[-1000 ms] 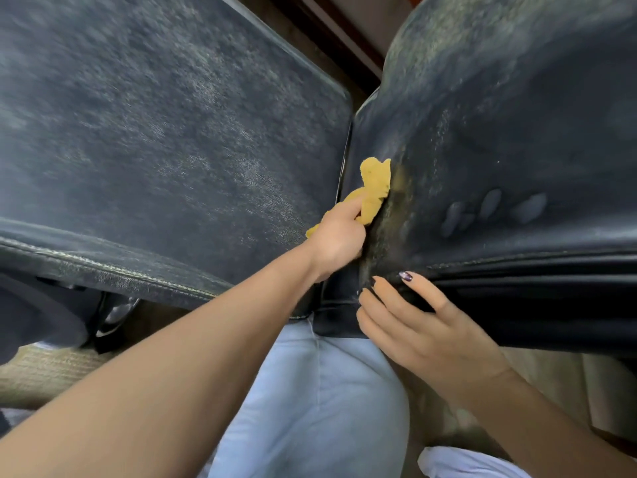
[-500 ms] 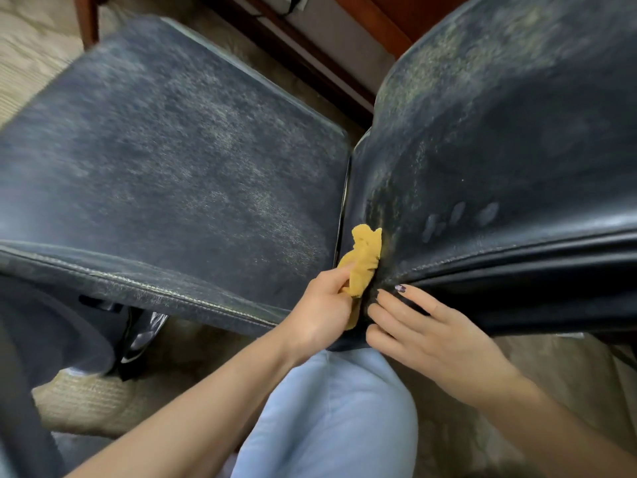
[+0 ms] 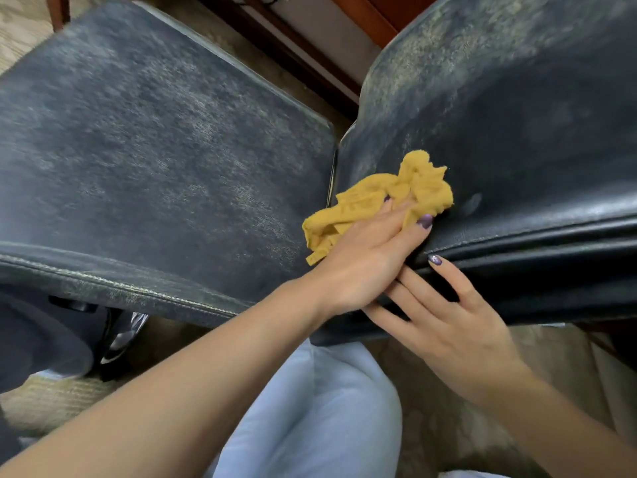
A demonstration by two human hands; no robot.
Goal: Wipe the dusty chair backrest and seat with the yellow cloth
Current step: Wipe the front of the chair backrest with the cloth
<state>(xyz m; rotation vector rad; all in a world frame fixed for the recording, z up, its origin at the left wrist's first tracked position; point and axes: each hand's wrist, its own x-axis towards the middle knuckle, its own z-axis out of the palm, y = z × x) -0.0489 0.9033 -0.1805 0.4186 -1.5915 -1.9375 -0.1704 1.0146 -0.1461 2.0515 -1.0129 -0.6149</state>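
Note:
The dusty dark chair fills the head view as two padded panels: a flat one (image 3: 155, 150) on the left and a curved one (image 3: 517, 115) on the right. Which is seat and which is backrest I cannot tell. The crumpled yellow cloth (image 3: 372, 198) lies on the curved panel's lower left part, beside the gap between the panels. My left hand (image 3: 362, 260) presses flat on the cloth with straight fingers. My right hand (image 3: 448, 322) rests on the curved panel's near edge, its fingers straight and spread, just below the left hand.
My knee in light blue trousers (image 3: 310, 408) is below the hands. A chrome and black chair part (image 3: 117, 339) shows under the flat panel at lower left. Beige carpet (image 3: 51, 401) covers the floor. Reddish wooden furniture (image 3: 362, 15) stands beyond the chair.
My left hand went from pinching the bunched cloth at the gap to pressing it flat. The cloth has spread out and moved right onto the curved panel. The right hand stays on the edge.

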